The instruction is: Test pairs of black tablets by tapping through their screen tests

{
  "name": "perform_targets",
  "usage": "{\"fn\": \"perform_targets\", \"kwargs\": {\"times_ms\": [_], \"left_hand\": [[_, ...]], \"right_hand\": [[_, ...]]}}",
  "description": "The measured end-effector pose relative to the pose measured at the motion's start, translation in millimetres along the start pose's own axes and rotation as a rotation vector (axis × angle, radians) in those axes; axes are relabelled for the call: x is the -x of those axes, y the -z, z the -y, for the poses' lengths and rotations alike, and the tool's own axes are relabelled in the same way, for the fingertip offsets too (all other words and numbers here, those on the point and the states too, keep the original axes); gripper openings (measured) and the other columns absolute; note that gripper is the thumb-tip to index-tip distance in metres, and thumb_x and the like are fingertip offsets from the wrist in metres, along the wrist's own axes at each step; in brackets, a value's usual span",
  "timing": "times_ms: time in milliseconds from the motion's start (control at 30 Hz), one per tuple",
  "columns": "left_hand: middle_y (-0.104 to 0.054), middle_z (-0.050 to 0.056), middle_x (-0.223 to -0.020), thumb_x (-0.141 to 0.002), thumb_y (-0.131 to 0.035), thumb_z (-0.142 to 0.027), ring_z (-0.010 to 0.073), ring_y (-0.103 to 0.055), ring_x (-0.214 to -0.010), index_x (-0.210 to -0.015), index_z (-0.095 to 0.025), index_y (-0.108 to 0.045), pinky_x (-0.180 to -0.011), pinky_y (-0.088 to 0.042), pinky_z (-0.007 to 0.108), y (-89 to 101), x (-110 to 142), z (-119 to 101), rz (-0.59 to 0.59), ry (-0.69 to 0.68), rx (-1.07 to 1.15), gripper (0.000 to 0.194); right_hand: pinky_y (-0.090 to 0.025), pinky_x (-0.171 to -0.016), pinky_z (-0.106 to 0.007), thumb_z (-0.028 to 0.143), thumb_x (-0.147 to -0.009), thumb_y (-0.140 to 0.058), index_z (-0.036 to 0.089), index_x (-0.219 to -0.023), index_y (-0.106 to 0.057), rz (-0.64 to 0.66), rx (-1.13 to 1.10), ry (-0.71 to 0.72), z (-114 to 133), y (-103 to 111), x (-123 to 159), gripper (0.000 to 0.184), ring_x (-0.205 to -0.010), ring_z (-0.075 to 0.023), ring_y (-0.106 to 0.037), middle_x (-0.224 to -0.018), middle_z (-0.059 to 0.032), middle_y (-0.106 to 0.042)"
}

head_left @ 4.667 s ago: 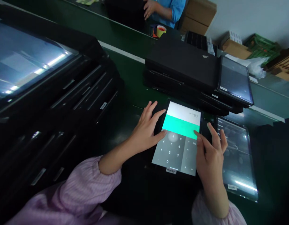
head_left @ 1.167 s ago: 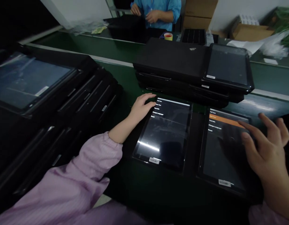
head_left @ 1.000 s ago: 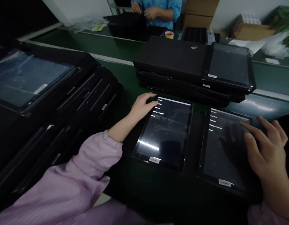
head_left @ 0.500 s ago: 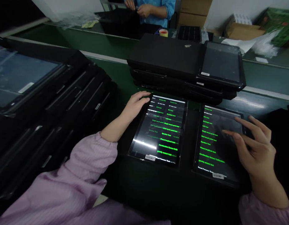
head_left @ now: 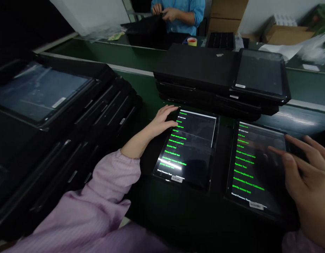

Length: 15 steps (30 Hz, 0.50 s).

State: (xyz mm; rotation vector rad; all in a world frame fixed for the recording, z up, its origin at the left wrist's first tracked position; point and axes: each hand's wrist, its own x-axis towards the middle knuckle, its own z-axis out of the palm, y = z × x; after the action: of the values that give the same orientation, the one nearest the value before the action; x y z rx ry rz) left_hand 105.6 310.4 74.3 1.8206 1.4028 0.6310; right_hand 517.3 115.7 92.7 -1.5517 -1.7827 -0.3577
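Observation:
Two tablets lie side by side before me, their lit screens listing tests in mostly green text. At the upper left edge of the left tablet [head_left: 194, 151] rests my left hand [head_left: 164, 121], its fingers apart and holding nothing. My right hand [head_left: 307, 168] is over the right part of the right tablet [head_left: 253, 175]. Its fingers are spread, the index finger pointing at the screen; whether the tip touches the glass I cannot tell. Each tablet has a small white label at its lower edge.
On my left are stacked black trays [head_left: 99, 119] with a dark-screened tablet [head_left: 46, 93] on top. Behind the lit tablets stands another black stack [head_left: 196, 63], carrying a dark tablet [head_left: 260, 72] at its right. Across the bench, a person in blue [head_left: 178, 15] handles something black near a tape roll [head_left: 192, 41].
The left tablet's screen has gone from overlapping, sliding text to a single settled list. My left thumb has moved lower along that tablet's edge. The whole view has shifted slightly.

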Motion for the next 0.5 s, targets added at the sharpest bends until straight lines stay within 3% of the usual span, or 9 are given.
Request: {"fn": "perform_targets", "kwargs": {"times_ms": [167,333,433,500], "left_hand": [[-0.044,0.006,-0.179,-0.075,-0.079,-0.042,0.0422,-0.014,-0.174,-0.154,-0.034,-0.063,-0.140,-0.010,0.066,5.5,2,-2,0.064,-0.030,0.017,0.081],[-0.049,0.009,-0.176,-0.085,-0.066,-0.045,0.0372,-0.025,-0.172,-0.155,-0.027,-0.062,-0.141,-0.018,0.058,5.2,11,-8,-0.074,-0.034,0.116,0.072],[-0.058,0.011,-0.168,-0.093,-0.060,-0.048,0.0368,-0.036,-0.168,-0.154,-0.024,-0.061,-0.140,-0.021,0.059,17.7,50,-12,-0.197,-0.038,0.153,0.065],[-0.062,0.008,-0.165,-0.096,-0.067,-0.051,0.0368,-0.037,-0.168,-0.148,-0.028,-0.065,-0.140,-0.022,0.060,35.8,98,-20,-0.295,-0.059,0.138,0.057]], "right_hand": [[-0.054,-0.111,-0.062,0.040,-0.112,-0.056,0.028,-0.106,-0.086,-0.025,-0.041,-0.011,0,-1,-4,0.032,-0.140,-0.0369,-0.066,-0.132,-0.0076,-0.079],[-0.058,-0.106,-0.060,0.039,-0.111,-0.058,0.027,-0.102,-0.086,-0.122,-0.061,-0.035,-5,-4,-3,0.033,-0.129,-0.0354,-0.073,-0.120,-0.0084,-0.082],[-0.060,-0.104,-0.059,0.039,-0.110,-0.058,0.027,-0.103,-0.087,-0.137,-0.056,-0.064,-8,-1,0,0.032,-0.124,-0.0340,-0.076,-0.118,-0.0083,-0.082],[-0.061,-0.104,-0.059,0.041,-0.109,-0.059,0.028,-0.103,-0.087,-0.134,-0.059,-0.110,-7,1,1,0.032,-0.122,-0.0334,-0.076,-0.117,-0.0078,-0.082]]}}
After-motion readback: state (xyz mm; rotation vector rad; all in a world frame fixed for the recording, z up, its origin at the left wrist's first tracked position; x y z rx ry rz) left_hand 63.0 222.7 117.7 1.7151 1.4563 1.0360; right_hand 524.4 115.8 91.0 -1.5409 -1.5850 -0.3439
